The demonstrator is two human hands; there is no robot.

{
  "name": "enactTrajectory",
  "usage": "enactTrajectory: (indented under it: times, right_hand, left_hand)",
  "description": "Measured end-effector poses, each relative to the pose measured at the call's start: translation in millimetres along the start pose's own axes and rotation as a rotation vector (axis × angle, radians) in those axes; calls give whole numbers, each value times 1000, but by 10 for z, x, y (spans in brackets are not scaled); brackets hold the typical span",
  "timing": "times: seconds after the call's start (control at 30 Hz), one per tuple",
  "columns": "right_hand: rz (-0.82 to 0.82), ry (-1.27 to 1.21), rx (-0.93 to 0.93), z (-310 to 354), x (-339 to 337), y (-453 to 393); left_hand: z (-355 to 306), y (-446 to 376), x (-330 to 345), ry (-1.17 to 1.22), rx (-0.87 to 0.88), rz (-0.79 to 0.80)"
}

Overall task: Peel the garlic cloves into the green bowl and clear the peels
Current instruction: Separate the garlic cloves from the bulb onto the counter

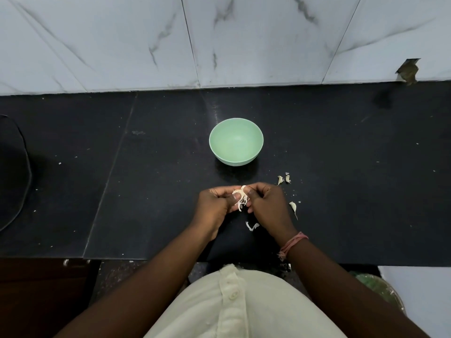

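I stand at a black stone counter [146, 191], speckled with pale crumbs, a seam running through it on the left. Behind it rises a wall [244, 40] of white, grey-veined marble tiles, chipped at the far right [408, 70]. Dark wooden cabinetry [36, 296] sits below on my left.

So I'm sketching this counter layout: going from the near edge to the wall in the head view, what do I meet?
Peel scraps → lone garlic clove → pair of garlic cloves → green bowl, nothing visible inside → marble wall. The left hand and right hand grip a clove, overlapping the lone clove's depth.
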State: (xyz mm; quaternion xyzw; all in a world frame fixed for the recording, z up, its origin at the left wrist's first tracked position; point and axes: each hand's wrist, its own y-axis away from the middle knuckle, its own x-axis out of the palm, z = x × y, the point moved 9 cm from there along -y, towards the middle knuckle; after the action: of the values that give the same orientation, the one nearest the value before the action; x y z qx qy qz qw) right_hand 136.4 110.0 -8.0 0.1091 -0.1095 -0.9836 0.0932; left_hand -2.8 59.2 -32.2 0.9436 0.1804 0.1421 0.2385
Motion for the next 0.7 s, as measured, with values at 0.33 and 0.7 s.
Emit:
enactTrajectory:
  times: [0.33, 0.7]
  right_hand:
    - [6, 169, -104, 44, 69, 9]
    - [-56, 375, -191, 121, 77, 27]
  left_hand:
    - [-2, -23, 22, 35, -3, -58]
    - [-4, -57, 91, 16, 38, -58]
